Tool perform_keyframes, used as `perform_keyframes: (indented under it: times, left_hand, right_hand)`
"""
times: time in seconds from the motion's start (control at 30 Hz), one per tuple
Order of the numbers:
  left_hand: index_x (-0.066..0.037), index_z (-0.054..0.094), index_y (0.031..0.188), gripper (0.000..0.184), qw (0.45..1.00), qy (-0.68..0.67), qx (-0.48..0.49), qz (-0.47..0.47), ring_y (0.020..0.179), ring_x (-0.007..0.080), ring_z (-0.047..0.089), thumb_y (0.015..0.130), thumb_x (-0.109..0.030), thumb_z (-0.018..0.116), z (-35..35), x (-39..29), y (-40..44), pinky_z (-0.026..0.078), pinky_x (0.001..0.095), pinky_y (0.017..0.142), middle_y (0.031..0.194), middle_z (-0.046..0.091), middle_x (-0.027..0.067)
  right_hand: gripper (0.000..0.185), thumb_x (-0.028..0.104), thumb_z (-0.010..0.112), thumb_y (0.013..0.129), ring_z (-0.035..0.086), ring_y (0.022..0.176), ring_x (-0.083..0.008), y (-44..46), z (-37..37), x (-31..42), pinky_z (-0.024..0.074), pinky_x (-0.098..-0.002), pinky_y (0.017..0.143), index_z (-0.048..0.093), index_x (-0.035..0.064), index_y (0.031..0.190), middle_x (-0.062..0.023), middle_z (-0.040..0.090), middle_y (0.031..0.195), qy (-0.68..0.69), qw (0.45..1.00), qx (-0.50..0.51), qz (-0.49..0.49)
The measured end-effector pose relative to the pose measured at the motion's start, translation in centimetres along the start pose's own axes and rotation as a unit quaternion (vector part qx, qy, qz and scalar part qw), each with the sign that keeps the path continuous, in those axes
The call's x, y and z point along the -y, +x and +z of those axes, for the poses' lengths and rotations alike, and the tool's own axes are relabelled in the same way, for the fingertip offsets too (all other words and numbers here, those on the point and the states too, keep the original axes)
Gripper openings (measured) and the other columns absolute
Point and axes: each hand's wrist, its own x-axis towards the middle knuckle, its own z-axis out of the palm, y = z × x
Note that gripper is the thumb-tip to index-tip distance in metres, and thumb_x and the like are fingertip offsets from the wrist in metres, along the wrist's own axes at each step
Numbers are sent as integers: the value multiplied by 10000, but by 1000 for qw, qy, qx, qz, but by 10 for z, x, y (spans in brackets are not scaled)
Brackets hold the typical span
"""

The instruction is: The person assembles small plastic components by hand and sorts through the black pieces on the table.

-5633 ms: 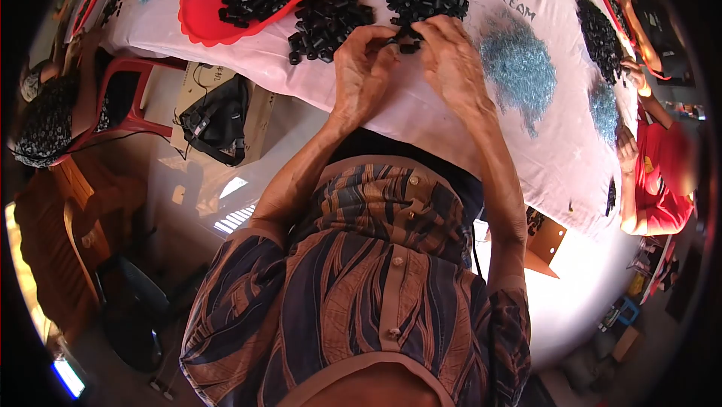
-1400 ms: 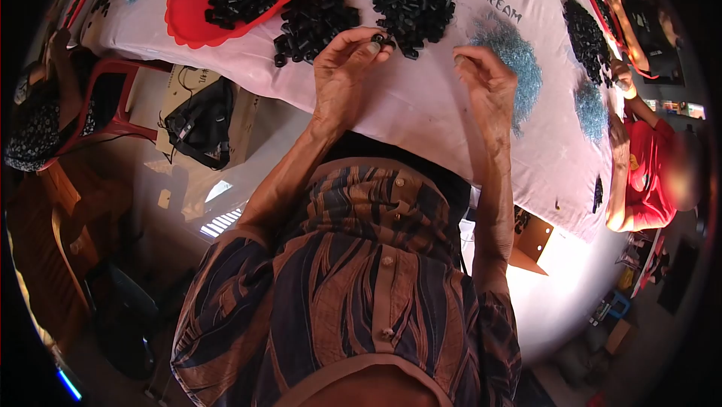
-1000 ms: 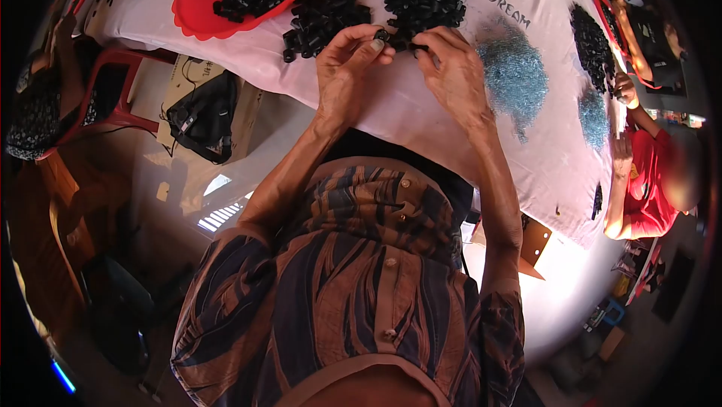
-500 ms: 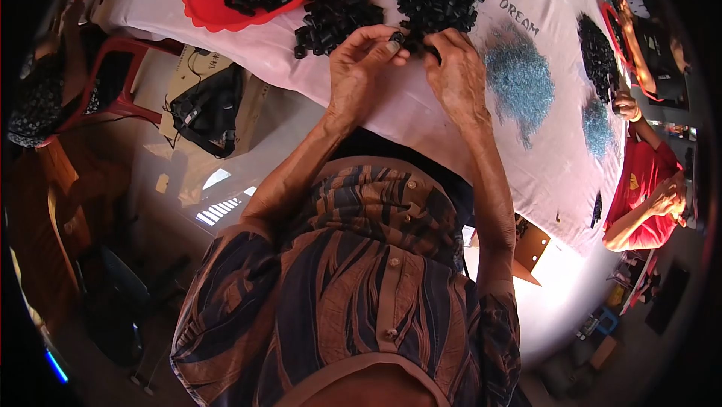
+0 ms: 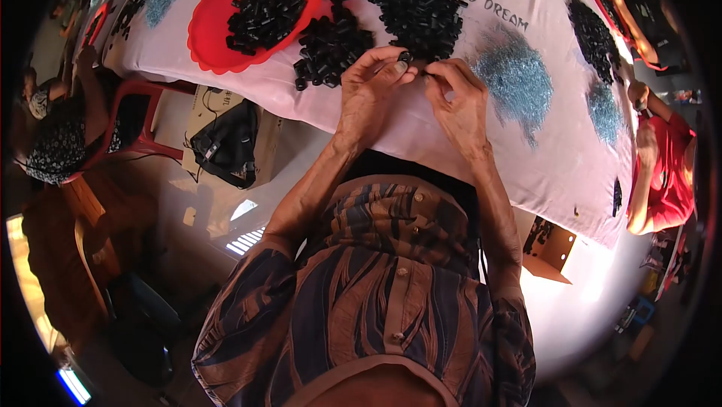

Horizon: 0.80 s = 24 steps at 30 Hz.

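My left hand (image 5: 368,91) is closed, pinching a small black cylindrical piece (image 5: 406,56) between thumb and fingertips. Just to its right, my right hand (image 5: 459,98) has thumb and index finger pressed together; anything between them is too small to make out. The hands are close but apart, over the front part of the pink cloth (image 5: 406,125). Beyond my fingers spreads a large pile of similar black pieces (image 5: 421,8), and a smaller heap (image 5: 331,50) lies left of it. A mound of fine silvery-blue bits (image 5: 515,83), perhaps tiny metal pins, lies right of my right hand.
A red scalloped tray (image 5: 207,27) holds more black pieces. Farther right are another black pile (image 5: 593,34) and a silvery-blue heap (image 5: 604,113), beside a person in red (image 5: 669,174). At left stand a red chair (image 5: 147,117) and a cardboard box (image 5: 267,147) with a black bag.
The view has shifted, so the table sits lower. My right hand has drawn back slightly from the pile, with its fingers now pinched. The left hand keeps its black piece.
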Motion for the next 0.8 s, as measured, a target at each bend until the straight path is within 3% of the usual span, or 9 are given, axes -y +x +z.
perform_keyframes:
  times: [0.13, 0.2, 0.33, 0.37, 0.43, 0.67, 0.8]
  left_hand:
    - [9, 637, 1082, 170, 998, -12, 30, -49, 933, 189, 662, 918, 13, 593, 16, 6, 0, 536, 275, 872, 1040, 669, 109]
    - [12, 635, 1081, 166, 997, -20, 38, -65, 933, 188, 666, 919, 10, 598, 17, 11, 2, 542, 274, 860, 1038, 677, 117]
    - [0, 631, 1102, 183, 993, -22, 71, -87, 934, 188, 666, 921, -1, 600, 12, 18, 0, 546, 276, 854, 1043, 679, 119]
    - [-4, 629, 1112, 192, 991, -18, 82, -100, 936, 186, 665, 922, -3, 600, 11, 18, 0, 547, 275, 852, 1047, 680, 120]
    - [-6, 628, 1120, 200, 991, -8, 84, -101, 934, 184, 665, 922, -4, 601, 13, 16, -1, 548, 276, 851, 1052, 680, 121]
    - [2, 637, 1110, 194, 991, -53, 79, -94, 944, 180, 659, 918, -13, 610, 6, 24, -3, 545, 280, 882, 1061, 678, 122]
    - [13, 640, 1087, 171, 988, -95, 61, -108, 968, 189, 656, 921, -13, 607, 2, 22, -1, 545, 276, 903, 1065, 675, 126]
  right_hand:
    - [179, -64, 622, 780, 639, 651, -272, -19, -9, -12, 529, -337, 570, 640, 22, 936, -121, 631, 890, -14, 1000, -21, -10]
    - [170, -79, 635, 783, 618, 683, -155, -25, -14, -14, 491, -260, 624, 659, -3, 933, -82, 642, 867, 1, 999, -28, 44]
    - [222, -110, 590, 788, 561, 717, -85, -31, -20, -22, 452, -213, 661, 671, 1, 963, -35, 634, 839, 82, 990, -49, 104]
    - [222, -110, 590, 788, 561, 717, -85, -32, -20, -21, 452, -213, 661, 671, 1, 963, -35, 634, 839, 83, 990, -52, 105]
    - [270, -124, 552, 820, 581, 693, -90, -30, -23, -12, 474, -220, 652, 681, 12, 1014, -46, 639, 835, 288, 932, -73, 209]
    - [178, -15, 600, 888, 577, 710, -93, -5, -42, 3, 472, -214, 706, 690, 9, 1039, -38, 657, 813, 322, 918, -37, 230]
    - [174, -16, 606, 887, 575, 705, -89, 8, -33, 7, 474, -209, 703, 689, 4, 1039, -39, 666, 822, 345, 916, -14, 204]
